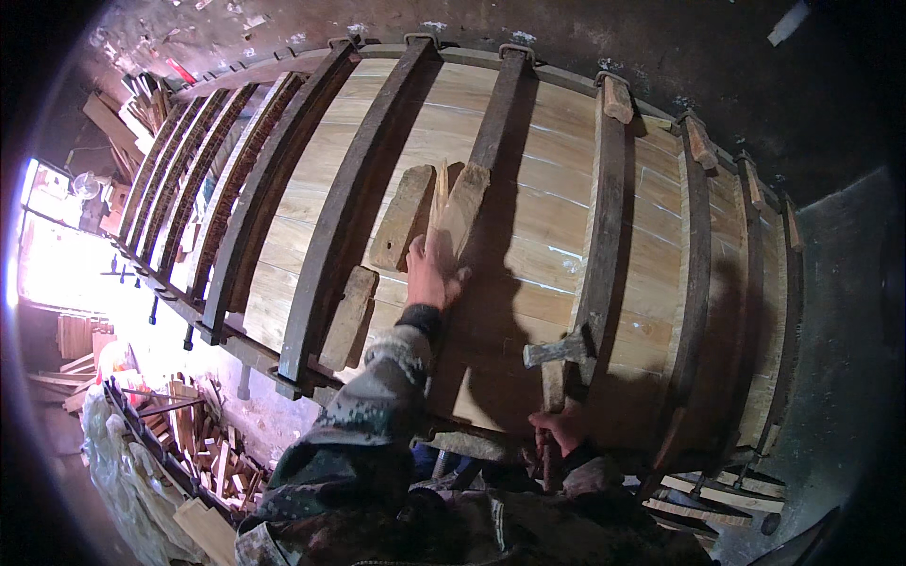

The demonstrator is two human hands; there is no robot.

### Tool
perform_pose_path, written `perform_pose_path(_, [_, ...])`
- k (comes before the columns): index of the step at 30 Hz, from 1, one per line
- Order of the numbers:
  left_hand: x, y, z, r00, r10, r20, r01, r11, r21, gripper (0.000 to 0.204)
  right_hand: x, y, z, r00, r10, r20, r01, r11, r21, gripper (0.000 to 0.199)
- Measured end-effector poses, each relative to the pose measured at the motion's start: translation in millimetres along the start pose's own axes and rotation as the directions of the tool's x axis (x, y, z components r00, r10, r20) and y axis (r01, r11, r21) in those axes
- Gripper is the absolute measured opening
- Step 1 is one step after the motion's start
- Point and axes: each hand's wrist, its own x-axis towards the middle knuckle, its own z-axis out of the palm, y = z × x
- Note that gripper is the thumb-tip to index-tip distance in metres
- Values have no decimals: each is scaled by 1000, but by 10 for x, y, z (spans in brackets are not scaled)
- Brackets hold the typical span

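My left hand [434, 272] is stretched out over a panel of pale boards [543, 222], its fingers closed around the lower end of a wooden block [466, 203]. That block lies against a dark metal clamp bar [498, 123], and a thin, pointed strip of wood rises beside it. Just left of the hand is a second worn block [404, 219], with a third block [348, 319] nearer me along another bar. Close to my body, my right hand [564, 429] grips a hammer [555, 353] by its handle. The hammer's metal head stands above the near boards.
Several more clamp bars [696, 283] cross the panel, some with wood blocks [700, 141] at their far ends. Threaded rods stick out at the left edge. Scrap wood [222, 453] and plastic sheeting [123, 462] lie at lower left. A dark wall stands behind.
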Motion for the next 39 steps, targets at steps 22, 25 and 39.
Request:
perform_pose_path(22, [4039,832,2162,934,332,134,-358,871,336,35,1699,-596,-713,678,-568,-465,484,822,-299,77])
perform_pose_path(25, [4523,769,2446,933,339,120,-358,849,389,39,1774,-581,-656,730,-447,-517,422,890,-173,81])
perform_pose_path(39, [3661,-516,804,886,315,340,-416,865,280,70,1640,-550,-796,717,-468,-517,328,881,-342,82])
